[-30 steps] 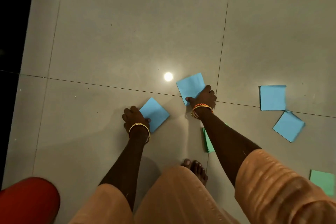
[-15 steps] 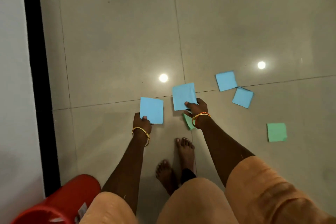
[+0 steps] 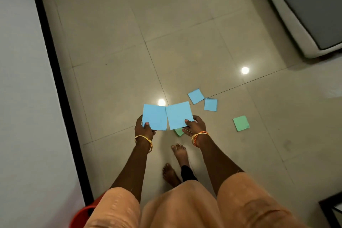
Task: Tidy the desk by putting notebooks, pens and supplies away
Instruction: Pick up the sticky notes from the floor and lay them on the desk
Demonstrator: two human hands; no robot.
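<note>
I stand over a tiled floor strewn with square paper notes. My left hand (image 3: 144,129) pinches one blue note (image 3: 154,116) by its lower edge. My right hand (image 3: 194,126) pinches a second blue note (image 3: 178,114), held edge to edge beside the first above the floor. Two more blue notes (image 3: 196,96) (image 3: 210,104) lie on the floor to the right. A green note (image 3: 241,123) lies further right. Another green note (image 3: 179,131) shows partly under my right hand.
A white wall with a black skirting strip (image 3: 55,72) runs along the left. A red bucket (image 3: 81,214) stands at the bottom left, mostly hidden by my sleeve. A grey cushioned piece of furniture (image 3: 303,11) fills the top right. My bare feet (image 3: 178,155) are below the hands.
I have straightened up from the floor with a blue note in each hand. The two held notes have come together side by side, and the view has widened.
</note>
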